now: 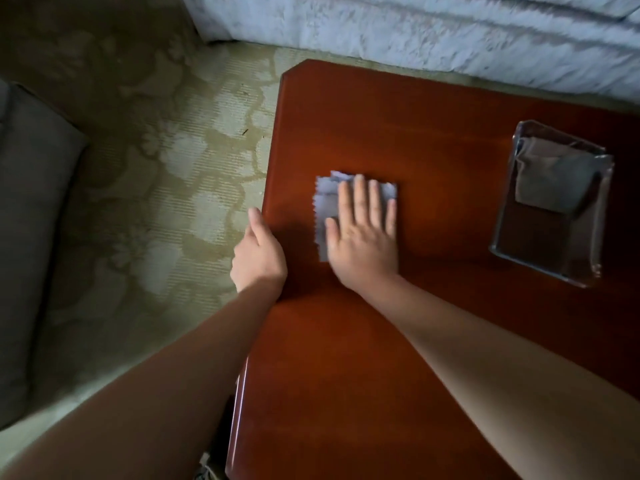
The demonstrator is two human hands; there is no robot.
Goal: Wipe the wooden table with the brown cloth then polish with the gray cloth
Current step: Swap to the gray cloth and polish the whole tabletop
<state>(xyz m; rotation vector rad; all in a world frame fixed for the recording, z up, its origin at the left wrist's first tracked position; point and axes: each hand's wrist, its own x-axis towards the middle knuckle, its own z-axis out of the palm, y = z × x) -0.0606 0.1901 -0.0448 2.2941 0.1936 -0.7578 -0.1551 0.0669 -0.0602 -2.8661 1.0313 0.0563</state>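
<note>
Lying flat under the right hand, the gray cloth sits near the left edge of the counter, in its far half. The hand is released, with fingers straight and together and the palm pressing down. The cloth's left and far margins show beyond the hand, with zigzag-cut edges.

It looks thin, light and limp, so it will likely slide easily on this glossy wood. It may also fold or ruck if pushed from one edge only. A flat palm over its middle, as now, seems the best hold for polishing. To lift it, a pinch at a free corner should do.

The left hand is at the counter's left edge, just beside the cloth, thumb pointing away. Its fingers are hidden in shadow, so I cannot tell whether it grips the edge or only rests there.

Well apart, by the right edge, the brown cloth lies crumpled in the far end of a clear tray. It looks equally soft, and the wiping step seems finished.

Patterned carpet lies beyond the left edge, and white bedding beyond the far edge.
</note>
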